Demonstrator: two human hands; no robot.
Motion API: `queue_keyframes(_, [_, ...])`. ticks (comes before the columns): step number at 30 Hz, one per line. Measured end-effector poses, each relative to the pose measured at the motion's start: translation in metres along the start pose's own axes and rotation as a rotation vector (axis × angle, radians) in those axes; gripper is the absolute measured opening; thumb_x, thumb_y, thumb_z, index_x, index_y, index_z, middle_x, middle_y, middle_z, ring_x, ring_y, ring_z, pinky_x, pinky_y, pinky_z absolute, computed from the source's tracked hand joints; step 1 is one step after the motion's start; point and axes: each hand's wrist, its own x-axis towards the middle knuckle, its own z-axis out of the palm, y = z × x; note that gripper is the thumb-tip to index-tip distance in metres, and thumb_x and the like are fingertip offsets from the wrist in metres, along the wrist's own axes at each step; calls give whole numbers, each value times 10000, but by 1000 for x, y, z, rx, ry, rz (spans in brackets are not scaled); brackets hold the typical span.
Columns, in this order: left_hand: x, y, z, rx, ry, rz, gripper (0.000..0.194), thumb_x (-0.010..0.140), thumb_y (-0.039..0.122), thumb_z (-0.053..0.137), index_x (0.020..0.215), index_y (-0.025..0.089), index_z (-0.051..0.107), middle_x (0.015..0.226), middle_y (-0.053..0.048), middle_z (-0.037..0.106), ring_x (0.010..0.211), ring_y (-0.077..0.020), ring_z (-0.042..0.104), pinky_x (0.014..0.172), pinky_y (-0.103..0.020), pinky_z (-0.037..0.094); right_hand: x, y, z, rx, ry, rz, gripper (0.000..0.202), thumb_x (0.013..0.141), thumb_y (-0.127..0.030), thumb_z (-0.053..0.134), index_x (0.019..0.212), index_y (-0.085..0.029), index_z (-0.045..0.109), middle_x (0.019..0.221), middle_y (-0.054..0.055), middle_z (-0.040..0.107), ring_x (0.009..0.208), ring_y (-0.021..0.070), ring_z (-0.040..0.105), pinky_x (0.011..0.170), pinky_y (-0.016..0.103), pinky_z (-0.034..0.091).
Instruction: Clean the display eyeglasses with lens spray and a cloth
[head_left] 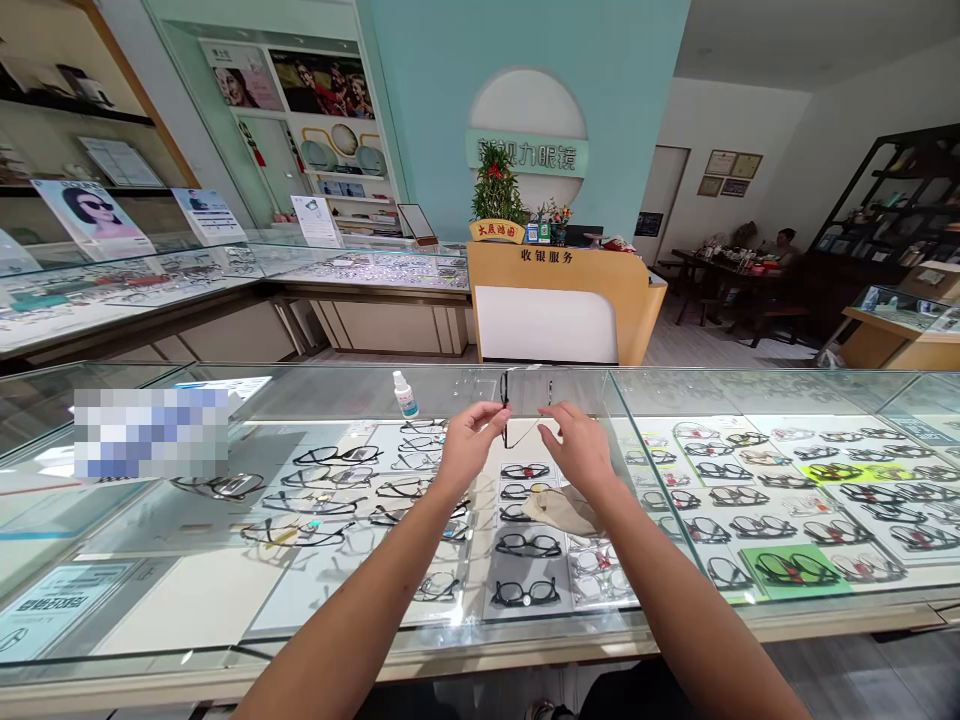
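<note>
Above the glass display case [187,610], a pair of thin dark-framed glasses [505,425] is held up between both hands. My left hand [474,435] pinches the frame at its left side, fingers closed. My right hand [576,440] has its fingertips at the other side of the glasses, thumb and forefinger drawn near each other. A beige cloth [562,510] lies on the glass under my right wrist. The small white bottle with a blue label [405,395] stands upright to the left, beyond my left hand.
Rows of glasses [527,545] lie inside the case under the glass. Papers [225,390] rest on the left. A wooden counter [555,270] with a plant [495,185] stands ahead. In the far right background, a person [785,245] sits by a table.
</note>
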Motion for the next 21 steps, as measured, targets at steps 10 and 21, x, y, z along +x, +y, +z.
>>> queue_keyframes(10, [6, 0, -3, -181, 168, -27, 551, 711, 625, 893, 1002, 187, 726, 1199, -134, 778, 1166, -284, 716, 958, -434, 609, 1, 5, 1, -95, -79, -59, 116, 999, -291, 699, 930, -229, 769, 949, 62, 731, 862, 225, 655, 811, 376, 406])
queue_keyframes(21, [-9, 11, 7, -164, -35, -21, 404, 692, 519, 943, 893, 199, 798, 1467, -145, 652, 1353, -341, 606, 1065, -471, 527, -5, -13, 2, 474, 5, -100, 389, 984, -405, 697, 1351, -276, 688, 1363, 101, 700, 1279, 276, 619, 1102, 447, 486])
